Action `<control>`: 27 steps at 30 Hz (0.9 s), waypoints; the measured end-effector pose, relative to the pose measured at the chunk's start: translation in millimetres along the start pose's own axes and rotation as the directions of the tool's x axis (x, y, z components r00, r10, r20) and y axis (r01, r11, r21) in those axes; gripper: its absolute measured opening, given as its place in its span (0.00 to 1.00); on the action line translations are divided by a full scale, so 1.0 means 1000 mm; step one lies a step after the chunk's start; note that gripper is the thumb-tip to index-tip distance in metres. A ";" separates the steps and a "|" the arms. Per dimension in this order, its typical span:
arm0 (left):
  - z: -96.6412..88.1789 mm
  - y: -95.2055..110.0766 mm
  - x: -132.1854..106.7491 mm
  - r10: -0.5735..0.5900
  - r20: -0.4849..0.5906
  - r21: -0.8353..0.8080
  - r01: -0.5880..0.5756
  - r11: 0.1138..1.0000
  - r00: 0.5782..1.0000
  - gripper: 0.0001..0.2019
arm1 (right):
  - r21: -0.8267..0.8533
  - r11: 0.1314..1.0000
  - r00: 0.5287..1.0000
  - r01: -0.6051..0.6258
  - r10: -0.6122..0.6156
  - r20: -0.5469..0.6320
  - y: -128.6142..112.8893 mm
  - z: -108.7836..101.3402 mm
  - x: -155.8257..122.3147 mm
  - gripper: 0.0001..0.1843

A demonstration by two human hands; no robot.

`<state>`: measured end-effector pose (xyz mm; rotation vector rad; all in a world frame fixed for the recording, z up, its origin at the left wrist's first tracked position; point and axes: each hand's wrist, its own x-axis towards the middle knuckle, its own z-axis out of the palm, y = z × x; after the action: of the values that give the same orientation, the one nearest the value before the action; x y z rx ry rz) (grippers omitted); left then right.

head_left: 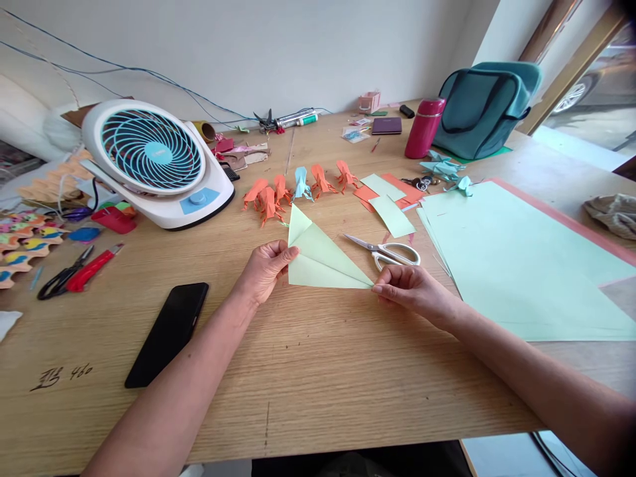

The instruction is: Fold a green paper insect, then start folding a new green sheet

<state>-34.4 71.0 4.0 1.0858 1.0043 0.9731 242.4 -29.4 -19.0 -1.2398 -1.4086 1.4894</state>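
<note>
A light green sheet of paper [320,255], folded to a triangle with crease lines, is held up between my two hands above the table. My left hand [272,265] pinches its left edge, thumb on the front face. At the sharp right corner, my right hand [402,285] grips the tip between thumb and fingers. Just behind my right hand lie white-handled scissors [385,252]. Beyond the paper stands a row of folded paper figures, several orange ones [320,179] and a blue one [301,183].
Large green sheets [527,258] lie at right, near cut green pieces [392,215]. A black phone [167,334], red-handled cutter [94,267] and white fan [159,162] are at left. A magenta bottle [425,129] and teal bag [484,109] stand at the back right of the wooden table [308,397].
</note>
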 end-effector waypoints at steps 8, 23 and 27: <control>0.003 0.000 -0.002 -0.018 0.024 -0.041 0.019 0.999 1.000 0.28 | 0.012 0.997 0.996 0.075 -0.076 0.054 -0.002 0.002 -0.001 0.24; 0.002 -0.004 0.001 -0.052 0.089 -0.109 0.062 0.992 0.995 0.23 | -0.161 0.984 0.992 0.074 -0.055 0.114 -0.002 0.000 -0.008 0.25; 0.000 -0.002 0.001 0.021 0.054 -0.129 -0.014 0.992 0.998 0.22 | -0.097 0.993 0.994 0.074 -0.065 0.091 -0.004 -0.002 -0.007 0.26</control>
<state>-33.7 71.7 1.4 1.0107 0.8764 1.0033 245.6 -34.7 -13.9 -1.1849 -1.5856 1.4568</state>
